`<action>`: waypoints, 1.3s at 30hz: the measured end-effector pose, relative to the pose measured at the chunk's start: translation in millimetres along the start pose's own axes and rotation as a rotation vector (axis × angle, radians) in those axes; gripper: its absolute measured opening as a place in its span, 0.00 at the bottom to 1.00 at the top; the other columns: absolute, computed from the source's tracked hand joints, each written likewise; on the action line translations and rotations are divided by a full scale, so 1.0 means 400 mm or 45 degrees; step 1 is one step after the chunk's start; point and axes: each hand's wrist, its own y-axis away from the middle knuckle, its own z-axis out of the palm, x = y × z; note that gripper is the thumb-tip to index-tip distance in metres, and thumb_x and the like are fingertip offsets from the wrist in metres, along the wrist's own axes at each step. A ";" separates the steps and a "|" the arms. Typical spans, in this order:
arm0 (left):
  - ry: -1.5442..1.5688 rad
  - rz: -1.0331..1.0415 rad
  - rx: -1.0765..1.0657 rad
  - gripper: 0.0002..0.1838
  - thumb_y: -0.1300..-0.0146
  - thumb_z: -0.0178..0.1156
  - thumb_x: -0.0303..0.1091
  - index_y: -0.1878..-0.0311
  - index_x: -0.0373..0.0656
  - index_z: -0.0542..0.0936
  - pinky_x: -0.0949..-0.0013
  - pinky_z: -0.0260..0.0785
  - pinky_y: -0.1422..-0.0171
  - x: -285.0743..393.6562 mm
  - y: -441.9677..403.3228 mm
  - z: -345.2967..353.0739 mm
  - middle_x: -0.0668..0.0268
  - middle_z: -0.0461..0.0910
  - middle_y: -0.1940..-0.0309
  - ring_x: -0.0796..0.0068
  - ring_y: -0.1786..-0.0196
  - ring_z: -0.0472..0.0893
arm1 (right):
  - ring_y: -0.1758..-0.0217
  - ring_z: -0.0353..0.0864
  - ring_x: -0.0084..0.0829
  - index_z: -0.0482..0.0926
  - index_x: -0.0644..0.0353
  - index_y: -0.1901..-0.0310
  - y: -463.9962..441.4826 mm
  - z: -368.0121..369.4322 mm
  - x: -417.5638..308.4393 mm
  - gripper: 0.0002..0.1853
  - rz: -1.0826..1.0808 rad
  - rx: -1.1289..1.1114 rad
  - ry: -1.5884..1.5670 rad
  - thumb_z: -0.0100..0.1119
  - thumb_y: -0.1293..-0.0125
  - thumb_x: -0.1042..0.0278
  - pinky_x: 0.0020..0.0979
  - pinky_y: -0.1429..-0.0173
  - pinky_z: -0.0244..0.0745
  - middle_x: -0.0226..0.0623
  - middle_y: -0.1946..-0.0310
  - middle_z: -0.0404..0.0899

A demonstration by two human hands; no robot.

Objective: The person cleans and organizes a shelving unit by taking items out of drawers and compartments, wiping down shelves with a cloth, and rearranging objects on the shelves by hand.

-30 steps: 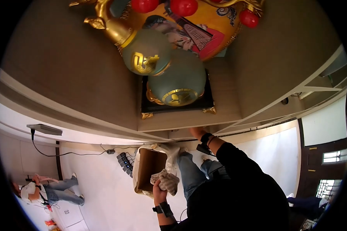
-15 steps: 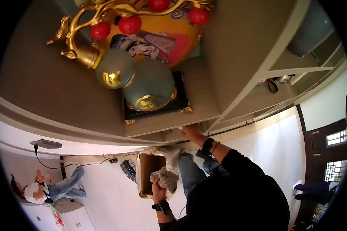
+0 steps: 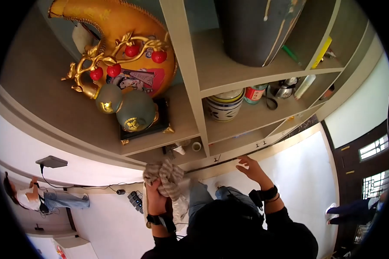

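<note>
My left hand (image 3: 155,199) is closed around a crumpled beige checked cloth (image 3: 166,175), raised just in front of the low shelf. My right hand (image 3: 251,169) hangs in the air before the cabinet's bottom edge, fingers apart and holding nothing. On the low shelf behind the cloth are a small white cup (image 3: 180,150) and a round cup (image 3: 196,146). Above them a grey-green gourd ornament (image 3: 136,111) with gold branches and red balls rests on a black stand (image 3: 160,125).
A large dark vase (image 3: 259,32), a striped ceramic jar (image 3: 224,105) and a red-labelled jar (image 3: 255,93) occupy the right compartments. Below my left hand a lined bin (image 3: 182,209) is mostly covered. Another person (image 3: 43,196) stands at left; a person's legs (image 3: 354,211) show at right.
My left hand has lifted the cloth from over the bin up to the low shelf. My right hand has drawn out from the shelf and moved right. The view has shifted rightward.
</note>
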 end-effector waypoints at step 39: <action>-1.832 1.084 0.234 0.23 0.61 0.63 0.30 0.60 0.33 0.69 0.60 0.62 0.52 -0.547 -0.286 0.530 0.48 0.65 0.56 0.53 0.51 0.64 | 0.64 0.74 0.25 0.71 0.64 0.58 0.094 -0.468 0.073 0.13 -0.067 0.078 -0.227 0.54 0.47 0.73 0.24 0.58 0.68 0.36 0.69 0.75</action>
